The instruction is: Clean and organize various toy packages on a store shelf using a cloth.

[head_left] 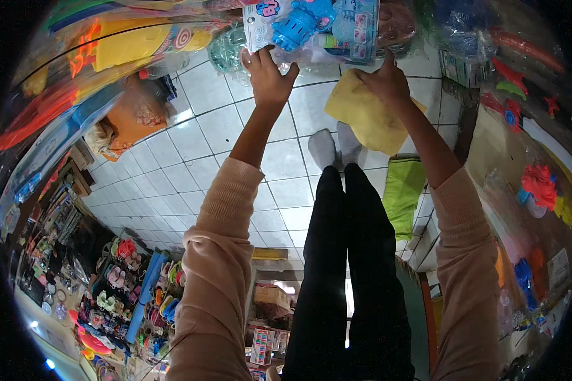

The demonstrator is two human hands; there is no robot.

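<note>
While resting half-spread fingers of the left hand [272,79] on a packaged blue toy [311,28] ahead, without clearly showing a grip, is clutching a yellow cloth [375,124] in the curled right hand [388,82]. Is seemingly working midway, with the remainder unclear. Is standing on pale floor tiles [216,136] stretching left, between wrapped toys [130,47].

The toy package [302,28] is ahead of cloth [376,120] and feet [323,148].

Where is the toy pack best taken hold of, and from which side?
I would take the toy pack by both ends of its near edge, from the near side: this edge looks long and flat, while the blue toy sits further in.
</note>
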